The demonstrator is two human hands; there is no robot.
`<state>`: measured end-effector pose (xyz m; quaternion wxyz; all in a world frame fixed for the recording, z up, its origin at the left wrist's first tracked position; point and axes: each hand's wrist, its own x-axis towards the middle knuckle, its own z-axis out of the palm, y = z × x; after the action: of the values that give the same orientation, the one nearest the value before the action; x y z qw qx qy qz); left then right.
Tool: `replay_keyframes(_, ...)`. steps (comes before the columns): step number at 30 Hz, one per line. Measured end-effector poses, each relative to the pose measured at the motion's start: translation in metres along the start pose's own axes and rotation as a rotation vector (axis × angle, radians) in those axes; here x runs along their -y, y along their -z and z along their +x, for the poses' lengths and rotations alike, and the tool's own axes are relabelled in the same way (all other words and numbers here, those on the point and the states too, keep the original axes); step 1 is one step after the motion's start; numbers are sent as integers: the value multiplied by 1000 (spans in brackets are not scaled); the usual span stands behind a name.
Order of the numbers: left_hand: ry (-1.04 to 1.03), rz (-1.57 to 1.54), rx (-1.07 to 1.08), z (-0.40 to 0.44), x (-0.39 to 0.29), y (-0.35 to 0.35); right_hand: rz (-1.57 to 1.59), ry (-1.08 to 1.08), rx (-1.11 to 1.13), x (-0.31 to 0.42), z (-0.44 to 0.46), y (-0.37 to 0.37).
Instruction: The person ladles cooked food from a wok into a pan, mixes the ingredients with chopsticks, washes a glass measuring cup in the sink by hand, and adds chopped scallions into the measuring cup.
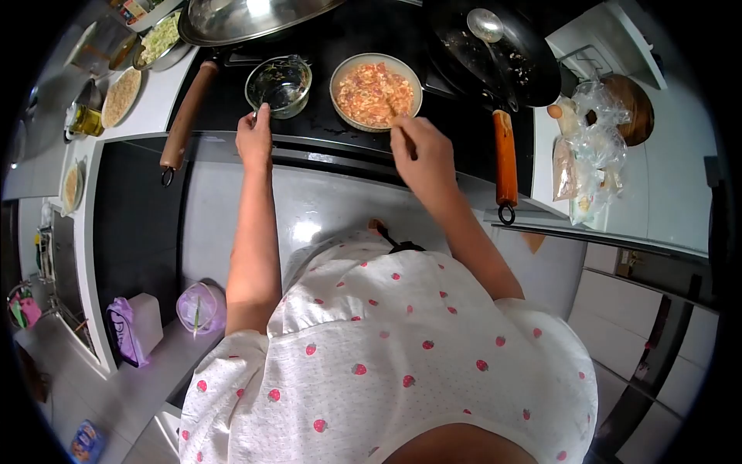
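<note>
My left hand (255, 139) is closed on the near edge of a clear glass bowl (280, 87), with the thumb up at its rim. Dark residue or patterning shows through the glass, and little else can be made out inside. To the right stands a pale round bowl (337, 102) filled with a chopped red and yellow mixture (375, 91) that looks like tomato and egg. My right hand (423, 153) is pinched at this bowl's near right rim. Whatever its fingers hold is mostly hidden; a small brownish piece shows at the fingertips.
A lidded wok (189, 108) with a wooden handle stands left, and a black pan (456, 58) with a ladle (487, 27) right. Plastic bags (599, 131) lie on the right counter. Chopped greens (161, 39) and an oil bottle (86, 120) stand left.
</note>
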<state>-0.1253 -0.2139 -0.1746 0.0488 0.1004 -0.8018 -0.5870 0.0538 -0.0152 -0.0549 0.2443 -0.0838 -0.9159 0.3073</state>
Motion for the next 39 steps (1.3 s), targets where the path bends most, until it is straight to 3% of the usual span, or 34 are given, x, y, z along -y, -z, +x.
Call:
replay_keyframes(2, 30, 9, 23, 10, 6, -1, 126, 10, 67, 9, -2, -3)
replay_keyframes(5, 102, 71, 71, 16, -1, 2, 263, 51, -7, -2, 11, -21)
replay_keyframes(7, 151, -66, 212, 15, -6, 2, 230, 58, -57, -17, 12, -23)
replay_keyframes(10, 166, -59, 219, 15, -6, 1, -32, -47, -57, -19, -2, -8)
replay_keyframes(15, 272, -273, 289, 10, -13, -4, 209, -96, 36, 9, -8, 1)
replay_keyframes(22, 307, -344, 176, -9, -10, -2, 80, -33, -278, -36, 9, -12)
replay_keyframes(27, 294, -321, 176, -26, -16, -1, 544, -46, -216, -30, 16, -40)
replay_keyframes(33, 283, -358, 159, -22, -3, -1, 436, -233, 62, -19, -7, -5)
replay_keyframes(37, 277, -382, 152, -30, -13, 2, 270, -66, -277, -30, 5, -6)
replay_keyframes(39, 278, -376, 148, -32, -15, -1, 243, -26, -307, -37, 14, -18)
